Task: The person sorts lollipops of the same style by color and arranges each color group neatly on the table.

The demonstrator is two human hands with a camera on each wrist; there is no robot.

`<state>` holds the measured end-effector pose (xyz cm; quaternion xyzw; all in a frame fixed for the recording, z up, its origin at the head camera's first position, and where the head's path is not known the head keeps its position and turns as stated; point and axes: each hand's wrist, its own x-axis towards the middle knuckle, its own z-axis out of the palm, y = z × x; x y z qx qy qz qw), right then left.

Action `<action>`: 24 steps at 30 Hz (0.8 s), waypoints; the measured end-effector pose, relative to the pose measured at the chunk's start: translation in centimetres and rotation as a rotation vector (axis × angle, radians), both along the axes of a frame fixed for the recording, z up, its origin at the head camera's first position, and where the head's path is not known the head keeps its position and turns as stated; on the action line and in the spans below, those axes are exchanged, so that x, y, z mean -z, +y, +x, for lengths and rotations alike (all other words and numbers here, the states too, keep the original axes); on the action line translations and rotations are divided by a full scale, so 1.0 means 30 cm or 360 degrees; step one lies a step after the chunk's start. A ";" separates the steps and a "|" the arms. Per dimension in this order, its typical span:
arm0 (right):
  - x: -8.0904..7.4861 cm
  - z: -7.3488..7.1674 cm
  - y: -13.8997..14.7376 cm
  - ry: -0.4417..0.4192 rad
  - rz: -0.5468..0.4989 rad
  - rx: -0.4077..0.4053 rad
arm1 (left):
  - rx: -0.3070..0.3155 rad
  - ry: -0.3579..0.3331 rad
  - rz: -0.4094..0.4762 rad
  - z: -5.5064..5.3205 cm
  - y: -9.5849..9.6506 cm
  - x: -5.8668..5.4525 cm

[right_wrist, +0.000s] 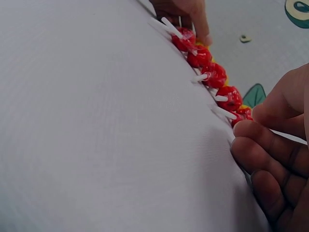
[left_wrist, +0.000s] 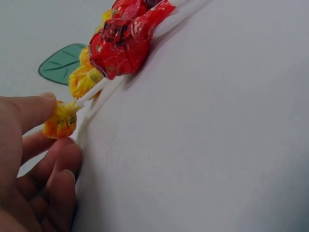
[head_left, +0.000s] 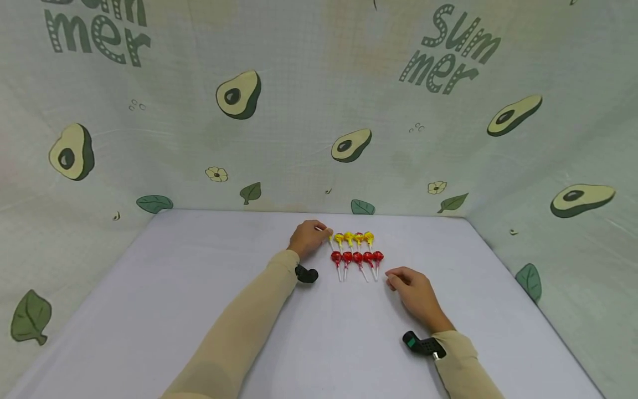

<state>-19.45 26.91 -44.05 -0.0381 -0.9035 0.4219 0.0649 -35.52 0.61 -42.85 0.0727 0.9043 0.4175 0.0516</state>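
Lollipops lie on the white table in two rows. In the back row are yellow lollipops, and in front of them red lollipops, their white sticks pointing toward me. At the left end of the back row, my left hand pinches a yellow lollipop by its wrapped head between thumb and fingers. My right hand is just right of the red row, fingers loosely bent, holding nothing. In the right wrist view, its fingertips appear close to the nearest red lollipop.
The white table reaches back to a cloth backdrop printed with avocados, leaves and lettering. A black wrist camera sits on the left wrist, another black wrist camera on the right.
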 end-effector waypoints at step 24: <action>-0.002 0.001 -0.003 -0.0027 0.0034 0.0021 | -0.0064 -0.0019 -0.0108 0.011 0.025 0.009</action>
